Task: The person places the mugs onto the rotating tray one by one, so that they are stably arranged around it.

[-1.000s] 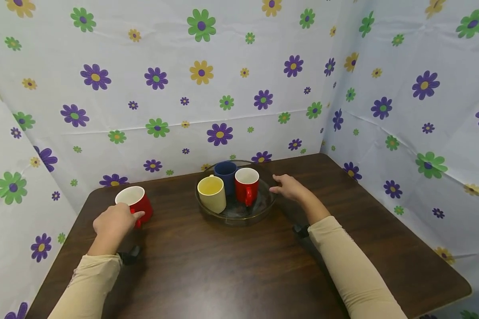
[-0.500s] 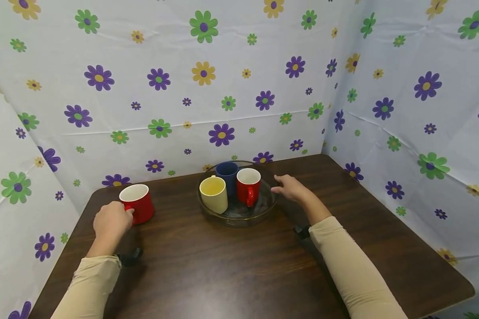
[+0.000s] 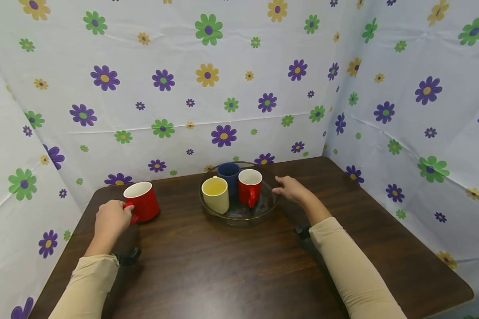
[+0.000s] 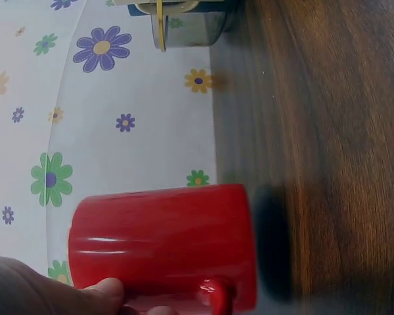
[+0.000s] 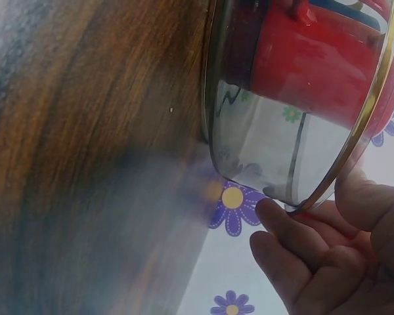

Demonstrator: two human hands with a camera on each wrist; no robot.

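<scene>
My left hand [image 3: 112, 221] pinches the handle of a red mug [image 3: 147, 204] with a white inside, at the table's left. The left wrist view shows this red mug [image 4: 164, 239] close over the table, a dark shadow beside its base and my thumb against its side. At the right side of a round clear glass tray [image 3: 239, 221] with a gold rim is my right hand [image 3: 293, 189]. Seen from the right wrist, its thumb and fingers [image 5: 285, 230] close about the gold rim. In the tray stand a yellow mug [image 3: 215, 199], a blue mug [image 3: 232, 177] and a second red mug [image 3: 248, 188].
The dark wooden table [image 3: 207, 270] runs back to a white sheet [image 3: 175, 150] printed with flowers. A similar sheet [image 3: 407, 128] hangs along the right. Dark wrist cameras sit below both hands.
The left hand's red mug has shifted slightly right and turned, its handle now pointing left into the fingers. The right hand stays at the tray. The head view has shifted a little.
</scene>
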